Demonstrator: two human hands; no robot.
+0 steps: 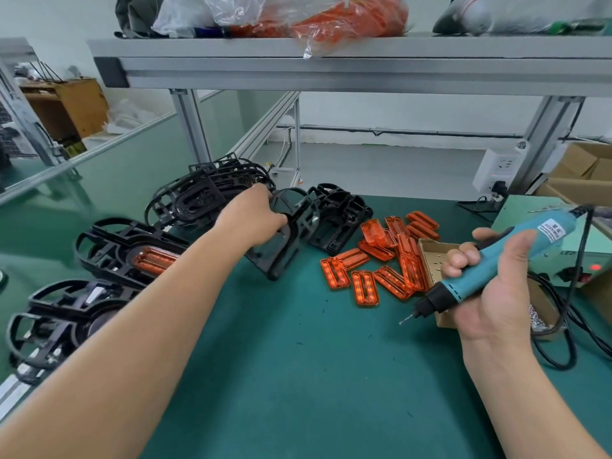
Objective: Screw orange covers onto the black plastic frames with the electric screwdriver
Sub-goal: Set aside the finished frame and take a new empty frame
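**A:** Your left hand [255, 220] has its fingers curled round the edge of a black frame [281, 250]. It's hard matte plastic, ribbed and open, with rounded corners. You hold it tilted over the far left part of the green tabletop [314, 376].

**B:** Your right hand [490, 286] grips the electric screwdriver [480, 270], fingers wrapped about its turquoise barrel. The black nose and thin metal bit point down and left, above the tabletop.

**A:** Between your hands lie the orange covers [381, 260]. They are glossy, see-through rectangles with rounded corners, heaped loosely and overlapping.

**B:** Against that heap stands an open cardboard box [430, 256] with small screws inside. Your right hand and the screwdriver hide its near side.

**A:** Spare frames [337, 213] are piled just behind the one you hold, and a bigger heap [198, 197] sits to its left. Near the left edge, a fitted frame [99, 240] has an orange cover seated in it.

**B:** A black cable [574, 354] loops on the tabletop to the right of your right wrist, beside a pale green power box [516, 217] with a red lamp lit. Overhead, an aluminium shelf [331, 66] carries a crinkled clear bag [347, 18] of orange parts.
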